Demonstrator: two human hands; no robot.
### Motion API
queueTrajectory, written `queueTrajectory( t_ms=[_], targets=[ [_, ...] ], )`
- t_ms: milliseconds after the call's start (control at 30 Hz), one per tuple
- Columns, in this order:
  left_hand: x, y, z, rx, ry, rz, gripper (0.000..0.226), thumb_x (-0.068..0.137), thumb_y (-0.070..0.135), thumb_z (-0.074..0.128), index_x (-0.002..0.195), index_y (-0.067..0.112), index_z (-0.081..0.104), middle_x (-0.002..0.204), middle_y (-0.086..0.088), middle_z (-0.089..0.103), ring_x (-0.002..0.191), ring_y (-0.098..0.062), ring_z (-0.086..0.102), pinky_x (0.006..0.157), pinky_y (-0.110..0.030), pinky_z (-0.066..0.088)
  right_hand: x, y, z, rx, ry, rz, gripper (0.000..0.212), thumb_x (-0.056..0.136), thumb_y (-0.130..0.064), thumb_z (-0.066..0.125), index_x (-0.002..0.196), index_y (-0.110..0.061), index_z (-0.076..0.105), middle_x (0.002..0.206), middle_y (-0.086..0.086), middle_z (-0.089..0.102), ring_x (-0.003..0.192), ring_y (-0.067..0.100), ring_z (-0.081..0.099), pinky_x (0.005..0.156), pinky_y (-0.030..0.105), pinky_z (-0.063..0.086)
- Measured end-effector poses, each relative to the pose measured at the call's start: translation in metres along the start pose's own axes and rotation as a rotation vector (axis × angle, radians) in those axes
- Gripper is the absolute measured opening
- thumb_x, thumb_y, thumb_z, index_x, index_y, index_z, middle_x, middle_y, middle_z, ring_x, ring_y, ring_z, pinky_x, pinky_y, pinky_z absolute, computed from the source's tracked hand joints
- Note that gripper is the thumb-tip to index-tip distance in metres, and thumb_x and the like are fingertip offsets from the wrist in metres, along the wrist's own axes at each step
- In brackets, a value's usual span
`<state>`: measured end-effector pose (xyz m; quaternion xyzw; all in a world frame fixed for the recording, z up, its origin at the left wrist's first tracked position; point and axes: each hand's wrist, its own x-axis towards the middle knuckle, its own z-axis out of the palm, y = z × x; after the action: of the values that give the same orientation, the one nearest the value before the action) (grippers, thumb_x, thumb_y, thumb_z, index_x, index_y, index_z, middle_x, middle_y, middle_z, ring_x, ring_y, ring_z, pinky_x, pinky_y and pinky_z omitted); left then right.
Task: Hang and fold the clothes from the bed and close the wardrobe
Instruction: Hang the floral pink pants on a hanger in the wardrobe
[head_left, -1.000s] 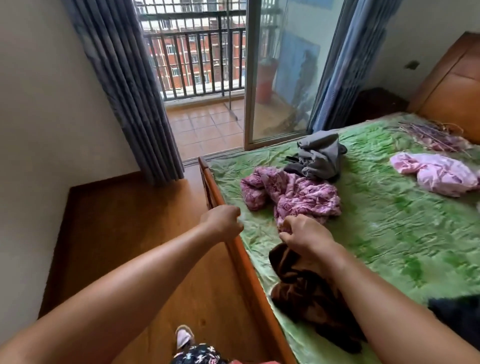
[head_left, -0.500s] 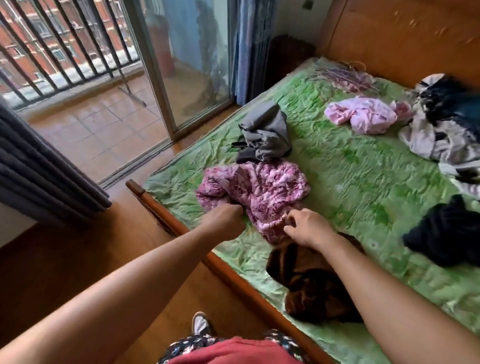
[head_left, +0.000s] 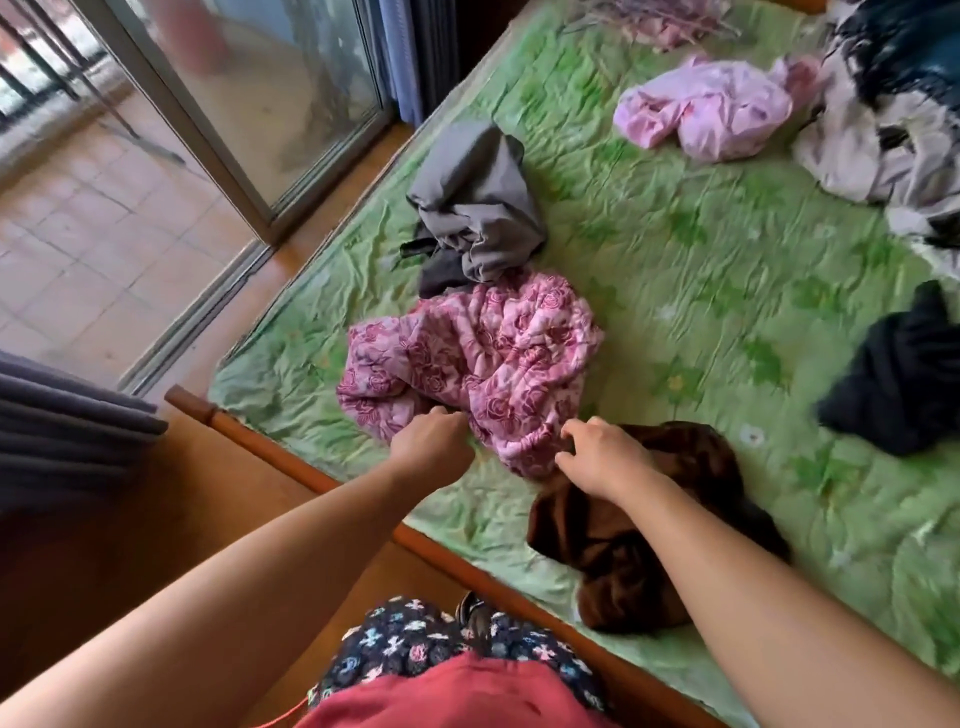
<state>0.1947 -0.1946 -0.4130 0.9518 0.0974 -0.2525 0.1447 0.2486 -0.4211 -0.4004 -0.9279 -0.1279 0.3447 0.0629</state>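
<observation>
The left hand (head_left: 434, 441) curls at the near edge of the pink rose-print quilted garment (head_left: 483, 358) — whether it grips fabric cannot be told. The right hand (head_left: 597, 460), fingers loosely bent and empty, sits at that garment's right hem, over a dark brown fleecy garment (head_left: 623, 561) — both lie on the green crinkled bedsheet (head_left: 701, 260).

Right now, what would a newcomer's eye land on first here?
The pink rose-print quilted garment lies crumpled on the wrinkled green bedsheet, with the left hand and right hand at its near edge. A dark brown fuzzy garment lies right beside it, nearer the person.
</observation>
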Motion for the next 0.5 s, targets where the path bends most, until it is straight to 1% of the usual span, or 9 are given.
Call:
queueTrajectory(
  t_ms=[67, 167, 300, 433, 500],
  targets=[
    [0.019, -0.001, 0.005, 0.003, -0.023, 0.002, 0.019, 0.088, 0.028, 0.045, 0.100, 0.021, 0.057, 0.105, -0.006, 0.054, 0.099, -0.033, 0.059, 0.067, -0.038, 0.043, 0.021, 0.003, 0.003, 0.006, -0.033, 0.019, 0.043, 0.093, -0.043, 0.051, 0.133, -0.027, 0.051, 0.126, 0.009, 0.052, 0.121, 0.032, 0.054, 0.096, 0.041, 0.049],
    [0.048, -0.006, 0.018, 0.019, -0.051, -0.020, 0.018, 0.088, 0.030, 0.045, 0.100, 0.021, 0.055, 0.107, -0.007, 0.053, 0.096, -0.033, 0.057, 0.065, -0.038, 0.042, 0.053, 0.008, 0.011, 0.023, -0.072, 0.050, 0.042, 0.094, -0.044, 0.050, 0.133, -0.028, 0.050, 0.127, 0.008, 0.051, 0.122, 0.032, 0.053, 0.093, 0.041, 0.048],
    [0.082, -0.018, 0.043, 0.028, -0.095, -0.050, 0.019, 0.088, 0.029, 0.044, 0.103, 0.022, 0.055, 0.108, -0.007, 0.049, 0.097, -0.034, 0.055, 0.062, -0.040, 0.040, 0.091, 0.011, 0.029, 0.032, -0.104, 0.092, 0.040, 0.094, -0.043, 0.051, 0.130, -0.025, 0.049, 0.125, 0.010, 0.050, 0.121, 0.035, 0.053, 0.094, 0.043, 0.049],
    [0.120, -0.036, 0.078, 0.030, -0.144, -0.072, 0.027, 0.090, 0.028, 0.047, 0.116, 0.022, 0.051, 0.118, -0.008, 0.046, 0.108, -0.035, 0.052, 0.066, -0.043, 0.041, 0.137, 0.014, 0.057, 0.142, -0.127, 0.175, 0.041, 0.094, -0.044, 0.055, 0.128, -0.021, 0.048, 0.128, 0.015, 0.050, 0.117, 0.039, 0.055, 0.098, 0.046, 0.049],
    [0.137, -0.042, 0.093, 0.034, -0.162, -0.075, 0.037, 0.091, 0.027, 0.048, 0.127, 0.023, 0.046, 0.126, -0.010, 0.045, 0.113, -0.036, 0.050, 0.067, -0.045, 0.041, 0.162, 0.017, 0.071, 0.229, -0.109, 0.229, 0.051, 0.095, -0.044, 0.057, 0.137, -0.019, 0.044, 0.137, 0.019, 0.046, 0.121, 0.041, 0.054, 0.102, 0.045, 0.047]
  ],
)
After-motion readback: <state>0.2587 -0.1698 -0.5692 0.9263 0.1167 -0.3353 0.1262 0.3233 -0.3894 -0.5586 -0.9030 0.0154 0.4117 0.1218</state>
